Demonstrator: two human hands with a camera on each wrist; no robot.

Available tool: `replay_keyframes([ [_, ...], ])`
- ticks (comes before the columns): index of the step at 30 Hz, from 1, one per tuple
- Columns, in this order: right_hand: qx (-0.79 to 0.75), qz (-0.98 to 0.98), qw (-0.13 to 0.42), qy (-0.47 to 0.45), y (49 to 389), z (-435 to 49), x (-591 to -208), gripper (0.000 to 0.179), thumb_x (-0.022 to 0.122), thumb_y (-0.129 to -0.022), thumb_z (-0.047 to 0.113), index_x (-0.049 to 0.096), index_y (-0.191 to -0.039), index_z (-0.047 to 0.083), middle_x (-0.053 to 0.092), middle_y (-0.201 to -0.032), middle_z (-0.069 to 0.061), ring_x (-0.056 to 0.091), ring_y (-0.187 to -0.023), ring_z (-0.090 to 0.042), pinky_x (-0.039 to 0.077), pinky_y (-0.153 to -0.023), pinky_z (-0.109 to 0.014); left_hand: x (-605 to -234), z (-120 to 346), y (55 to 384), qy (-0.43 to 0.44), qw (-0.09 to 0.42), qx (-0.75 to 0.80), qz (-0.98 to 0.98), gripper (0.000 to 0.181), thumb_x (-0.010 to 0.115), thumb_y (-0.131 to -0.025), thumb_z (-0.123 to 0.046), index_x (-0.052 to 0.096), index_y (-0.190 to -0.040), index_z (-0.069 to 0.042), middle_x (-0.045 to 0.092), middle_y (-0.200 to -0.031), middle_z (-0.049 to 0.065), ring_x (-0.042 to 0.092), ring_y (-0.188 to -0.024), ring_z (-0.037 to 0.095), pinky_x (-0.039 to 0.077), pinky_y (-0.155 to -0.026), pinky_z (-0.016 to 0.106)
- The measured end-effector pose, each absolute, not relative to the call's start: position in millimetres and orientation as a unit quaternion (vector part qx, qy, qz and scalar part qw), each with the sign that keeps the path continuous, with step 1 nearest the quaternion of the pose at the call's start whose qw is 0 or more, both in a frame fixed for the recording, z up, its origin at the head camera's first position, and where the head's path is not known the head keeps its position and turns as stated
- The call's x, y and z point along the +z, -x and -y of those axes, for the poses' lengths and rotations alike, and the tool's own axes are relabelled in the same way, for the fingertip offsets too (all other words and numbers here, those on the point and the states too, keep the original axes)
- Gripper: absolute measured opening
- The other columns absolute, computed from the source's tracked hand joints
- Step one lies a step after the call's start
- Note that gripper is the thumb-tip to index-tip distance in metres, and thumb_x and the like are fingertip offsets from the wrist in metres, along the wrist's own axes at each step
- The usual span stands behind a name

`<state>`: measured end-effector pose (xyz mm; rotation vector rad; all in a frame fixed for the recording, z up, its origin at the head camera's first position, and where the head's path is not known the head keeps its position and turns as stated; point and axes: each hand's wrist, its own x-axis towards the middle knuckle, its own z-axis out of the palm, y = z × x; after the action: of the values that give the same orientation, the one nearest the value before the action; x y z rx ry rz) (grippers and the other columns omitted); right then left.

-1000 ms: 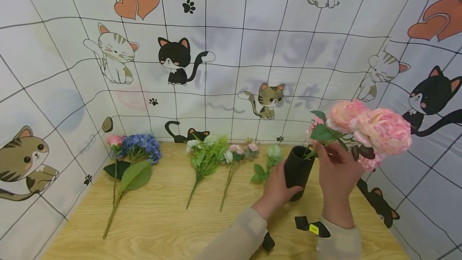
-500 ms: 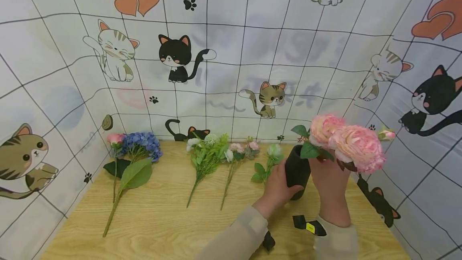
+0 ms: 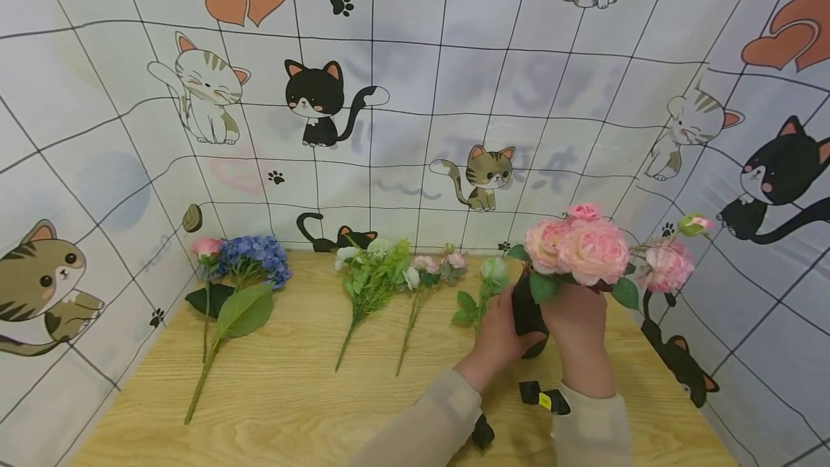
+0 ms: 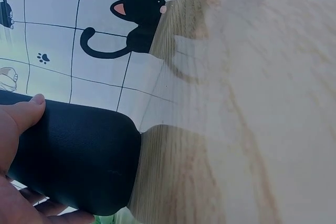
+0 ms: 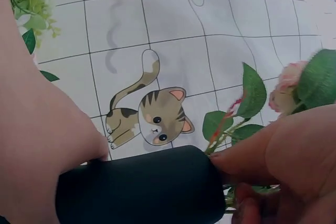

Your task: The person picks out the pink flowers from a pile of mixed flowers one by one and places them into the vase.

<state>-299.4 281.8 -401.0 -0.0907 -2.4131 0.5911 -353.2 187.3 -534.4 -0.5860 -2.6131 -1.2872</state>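
Note:
My left hand [image 3: 496, 346] grips a black cylindrical vase [image 3: 529, 319] around its side, and the vase tilts slightly. In the left wrist view, the base of the vase [image 4: 79, 153] is close over the wooden table, with my thumb and fingers on either side. My right hand [image 3: 579, 326] holds a spray of pink peonies [image 3: 593, 251] by the stems, right at the vase's mouth. The blooms and leaves cover most of the rim in the head view. In the right wrist view, my right fingertips [image 5: 223, 163] pinch green stems beside the rim of the vase.
Across the wooden table [image 3: 285, 388] lie a blue hydrangea [image 3: 256, 259] with a pink bud, a green-and-white spray [image 3: 372, 276], a small pink-and-white spray [image 3: 424, 272] and a white flower [image 3: 494, 271]. Cat-patterned cloth [image 3: 402, 92] walls the back and sides.
My right hand has moved left with the pink peonies, turning them so the blooms now sit over the vase's mouth. My left hand has stayed on the vase.

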Motion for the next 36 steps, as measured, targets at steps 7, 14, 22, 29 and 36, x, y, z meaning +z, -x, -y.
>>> replay_keyframes([
  [7, 0.19, 0.957, 0.221, 0.015, 297, -295, -392, 0.036, 0.061, -0.101, 0.016, 0.052, -0.068, 0.004, 0.051, -0.058, -0.009, 0.061, -0.061, -0.036, 0.05, -0.055, -0.051, -532, -187, 352, 0.194, 0.087, -0.437, 0.874, 0.1, 0.086, -0.089, -0.048, 0.033, -0.165, -0.012, 0.057, -0.151, 0.015, 0.06, -0.135, 0.028, 0.055, -0.11, 0.04],
  [14, 0.199, 0.969, 0.146, -0.022, 293, -306, -385, 0.028, 0.069, -0.1, 0.025, 0.067, -0.098, -0.002, 0.068, -0.079, -0.013, 0.07, -0.084, -0.038, 0.057, -0.081, -0.061, -528, -187, 352, 0.183, 0.078, -0.454, 0.869, 0.099, 0.085, -0.089, -0.05, 0.033, -0.165, -0.013, 0.056, -0.153, 0.012, 0.059, -0.138, 0.026, 0.053, -0.112, 0.04],
  [22, 0.213, 0.976, 0.037, -0.004, 290, -318, -386, 0.04, 0.068, -0.1, 0.035, 0.067, -0.068, 0.011, 0.052, -0.051, 0.003, 0.051, -0.05, -0.017, 0.039, -0.056, -0.033, -528, -186, 347, 0.175, 0.07, -0.454, 0.871, 0.099, 0.084, -0.09, -0.051, 0.033, -0.166, -0.015, 0.054, -0.155, 0.01, 0.058, -0.139, 0.024, 0.052, -0.113, 0.04],
  [29, 0.216, 0.974, -0.057, 0.025, 296, -326, -392, 0.053, 0.069, -0.098, 0.048, 0.064, -0.061, 0.01, 0.053, -0.052, 0.001, 0.055, -0.051, -0.018, 0.041, -0.059, -0.033, -531, -187, 348, 0.171, 0.073, -0.456, 0.87, 0.098, 0.086, -0.089, -0.05, 0.034, -0.165, -0.015, 0.055, -0.153, 0.01, 0.059, -0.138, 0.025, 0.053, -0.111, 0.041],
  [36, 0.264, 0.964, -0.035, 0.006, 302, -344, -399, 0.09, 0.076, -0.096, 0.045, 0.038, -0.153, -0.014, 0.066, -0.123, -0.035, 0.073, -0.08, -0.03, 0.059, -0.068, -0.04, -532, -188, 349, 0.172, 0.073, -0.458, 0.869, 0.098, 0.084, -0.089, -0.053, 0.033, -0.165, -0.018, 0.055, -0.152, 0.008, 0.059, -0.137, 0.024, 0.053, -0.111, 0.041],
])
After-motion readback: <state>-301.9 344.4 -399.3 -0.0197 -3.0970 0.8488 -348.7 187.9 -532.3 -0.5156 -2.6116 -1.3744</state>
